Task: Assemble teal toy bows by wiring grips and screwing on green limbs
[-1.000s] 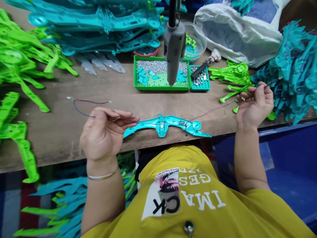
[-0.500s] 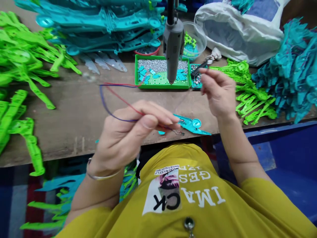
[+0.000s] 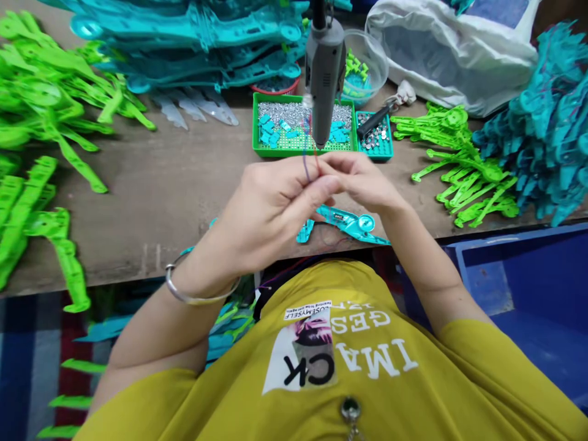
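My left hand (image 3: 280, 205) is closed on thin red and blue wires (image 3: 305, 160), whose ends stick up past the fingers. Against it, fingertips touching, my right hand (image 3: 361, 179) is closed too, pinching at the same spot; the wires between the fingers are mostly hidden. Below both hands a turquoise bow-shaped plastic piece (image 3: 351, 225) lies at the table's front edge, its middle and left part largely covered by my left hand and forearm. Faint loops of wire hang near it.
A grey electric screwdriver (image 3: 324, 82) hangs above a green tray (image 3: 303, 150) of screws and small turquoise parts. Beside it is a small turquoise tray (image 3: 388, 150) with metal discs and a black-handled tool. Green parts (image 3: 41, 98) and turquoise parts (image 3: 546, 135) are piled at the sides.
From far apart, my hands have come together above the turquoise piece. My right hand moved left and my left hand moved right, drawing the wires in.
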